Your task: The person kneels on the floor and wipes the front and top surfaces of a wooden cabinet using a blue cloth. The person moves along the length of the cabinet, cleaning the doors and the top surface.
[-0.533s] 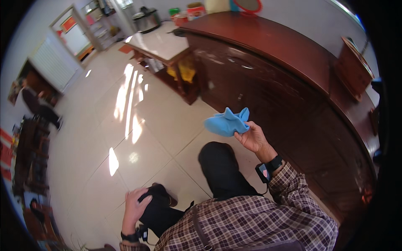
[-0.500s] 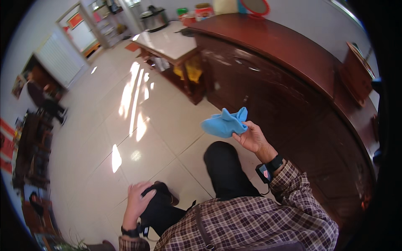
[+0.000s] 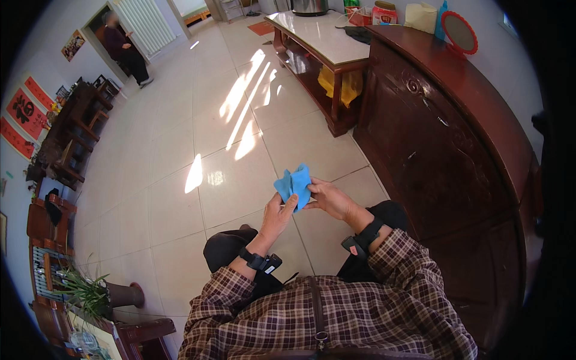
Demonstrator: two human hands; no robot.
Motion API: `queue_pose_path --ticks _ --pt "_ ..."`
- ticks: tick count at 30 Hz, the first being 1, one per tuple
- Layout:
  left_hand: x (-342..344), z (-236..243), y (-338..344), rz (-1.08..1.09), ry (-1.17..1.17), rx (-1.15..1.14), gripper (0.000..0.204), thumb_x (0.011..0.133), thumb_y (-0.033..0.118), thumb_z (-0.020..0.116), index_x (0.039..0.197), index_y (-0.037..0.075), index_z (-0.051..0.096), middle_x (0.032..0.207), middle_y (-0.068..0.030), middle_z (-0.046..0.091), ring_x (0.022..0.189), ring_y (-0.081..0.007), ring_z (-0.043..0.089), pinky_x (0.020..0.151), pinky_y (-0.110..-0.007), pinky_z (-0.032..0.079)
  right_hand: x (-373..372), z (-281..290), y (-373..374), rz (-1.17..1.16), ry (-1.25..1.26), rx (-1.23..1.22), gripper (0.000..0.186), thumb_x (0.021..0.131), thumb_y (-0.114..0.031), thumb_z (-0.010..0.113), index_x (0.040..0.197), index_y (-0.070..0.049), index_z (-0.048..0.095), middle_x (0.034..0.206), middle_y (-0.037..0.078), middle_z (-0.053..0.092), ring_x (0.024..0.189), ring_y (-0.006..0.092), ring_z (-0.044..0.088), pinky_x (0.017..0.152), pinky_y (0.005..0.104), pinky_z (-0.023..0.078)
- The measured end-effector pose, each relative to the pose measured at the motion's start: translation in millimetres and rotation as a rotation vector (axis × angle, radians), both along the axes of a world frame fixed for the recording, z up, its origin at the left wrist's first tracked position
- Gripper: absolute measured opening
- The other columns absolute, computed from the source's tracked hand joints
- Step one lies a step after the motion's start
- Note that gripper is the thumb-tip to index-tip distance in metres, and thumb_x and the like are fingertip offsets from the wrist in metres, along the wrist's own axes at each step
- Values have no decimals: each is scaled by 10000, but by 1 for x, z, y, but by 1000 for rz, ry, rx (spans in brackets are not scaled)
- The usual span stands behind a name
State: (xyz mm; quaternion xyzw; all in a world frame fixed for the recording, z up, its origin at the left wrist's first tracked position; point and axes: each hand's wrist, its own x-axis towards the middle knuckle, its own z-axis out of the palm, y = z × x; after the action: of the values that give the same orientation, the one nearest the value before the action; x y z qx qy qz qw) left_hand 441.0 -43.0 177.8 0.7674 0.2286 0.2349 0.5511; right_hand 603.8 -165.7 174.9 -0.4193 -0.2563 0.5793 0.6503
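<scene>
As sunlight falls in bright patches across a pale tiled floor (image 3: pixel 162 222), a person in a brown plaid shirt (image 3: pixel 282 324) grasps a soft light blue cloth (image 3: pixel 295 182) with both hands. The left hand (image 3: pixel 278 217) pinches its lower part, the thumb lying over the near face, while the right hand (image 3: pixel 331 200) grips its right edge between thumb and fingers. The cloth, folded so that pointed flaps stand at its top, is held above the floor, ahead of the person's dark-trousered knees. Black bands circle both wrists, each bearing a small dark box.

To the right stands a dark red wooden cabinet (image 3: pixel 414 114), with a red-framed round mirror (image 3: pixel 459 33) on its top. Beside it, a light-topped table (image 3: pixel 318 39) carries a metallic pot (image 3: pixel 309 6) near its far end, and a yellow bag (image 3: pixel 340 87) sits beneath. At lower left, a leafy green plant (image 3: pixel 84 293) grows from a brown pot. Across the room, another person (image 3: pixel 126 51) in dark clothing stands near a doorway.
</scene>
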Motion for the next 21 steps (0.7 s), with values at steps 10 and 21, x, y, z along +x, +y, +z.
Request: queue_pose_path --ticks 10,21 --pt "-2 -12 16 1 5 -51 246 978 208 634 1088 -6 683 816 -48 685 779 -92 591 717 -309 520 -8 -13 5 -218 -652 -12 677 921 -224 717 1499 -45 414 1506 189 461 1377 326 458 1143 451 375" --pt "-23 9 29 -256 116 -380 312 1001 250 641 1101 -40 697 925 -1 680 832 -65 595 749 -250 507 -4 4 3 -74 -697 12 354 809 -59 795 1106 -60 603 1418 135 565 1308 269 519 1108 392 392"
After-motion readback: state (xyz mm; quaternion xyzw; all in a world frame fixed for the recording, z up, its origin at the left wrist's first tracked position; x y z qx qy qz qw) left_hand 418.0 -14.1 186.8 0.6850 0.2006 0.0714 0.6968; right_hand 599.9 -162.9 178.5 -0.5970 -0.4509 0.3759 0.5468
